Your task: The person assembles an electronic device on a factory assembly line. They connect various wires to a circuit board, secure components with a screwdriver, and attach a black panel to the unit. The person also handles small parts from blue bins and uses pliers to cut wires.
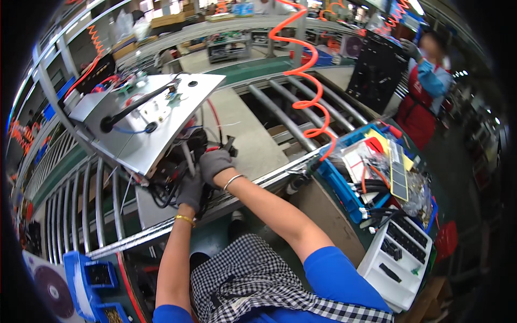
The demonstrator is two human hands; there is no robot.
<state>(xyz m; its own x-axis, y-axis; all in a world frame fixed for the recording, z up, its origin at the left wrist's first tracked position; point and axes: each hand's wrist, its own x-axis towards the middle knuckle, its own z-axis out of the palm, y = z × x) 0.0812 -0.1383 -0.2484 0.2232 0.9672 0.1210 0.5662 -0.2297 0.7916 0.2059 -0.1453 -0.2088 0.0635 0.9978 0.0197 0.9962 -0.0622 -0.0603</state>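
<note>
A silver sheet-metal unit stands on the conveyor, with cables and fittings on its top face. Below its near edge hangs a tangle of black wires. My left hand, in a grey glove, reaches up into these wires beside a pale grey tube. Its fingers look curled; what they grip is hidden. My right hand, also gloved, is closed just right of it, at a small black part near a red wire. I cannot make out what is between its fingers.
Metal rollers run along the line on both sides. A coiled orange air hose hangs at centre. To my right stand a blue bin and a white tray; blue boxes are lower left. A co-worker stands far right beside a black panel.
</note>
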